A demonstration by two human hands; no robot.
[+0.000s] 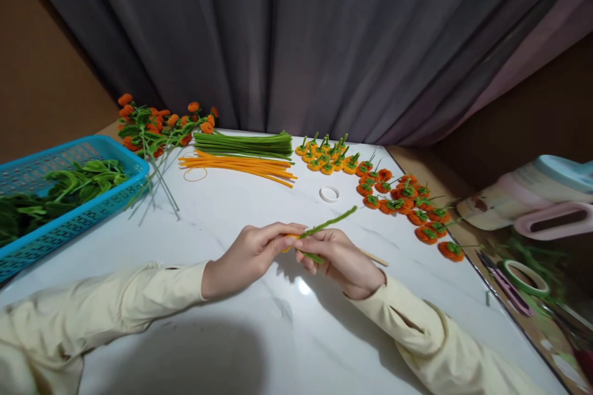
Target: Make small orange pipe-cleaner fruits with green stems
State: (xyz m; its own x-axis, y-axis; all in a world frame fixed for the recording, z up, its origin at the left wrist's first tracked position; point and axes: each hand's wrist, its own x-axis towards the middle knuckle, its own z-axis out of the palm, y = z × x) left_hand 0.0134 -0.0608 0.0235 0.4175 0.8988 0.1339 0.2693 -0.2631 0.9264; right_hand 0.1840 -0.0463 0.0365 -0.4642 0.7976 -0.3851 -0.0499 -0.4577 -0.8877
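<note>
My left hand [254,256] is closed in a pinch on a small yellow-orange pipe-cleaner piece [288,245], mostly covered by the fingers. Against it, my right hand [345,259] pinches a green pipe cleaner [331,221]. One end of that stem sticks up to the right, and a short green part shows below the right fingers. The fingertips of both hands meet above the white table. Behind the hands lie a bundle of orange pipe cleaners [241,166] and a bundle of green pipe cleaners [245,144].
A blue basket [92,200] with green leaves stands left, orange flowers [157,120] behind it. Yellow pumpkins [327,166] and orange pumpkins [401,203] sit right of centre, near a white ring [329,194]. At far right are a tumbler [523,191], scissors [509,290] and green tape [525,278].
</note>
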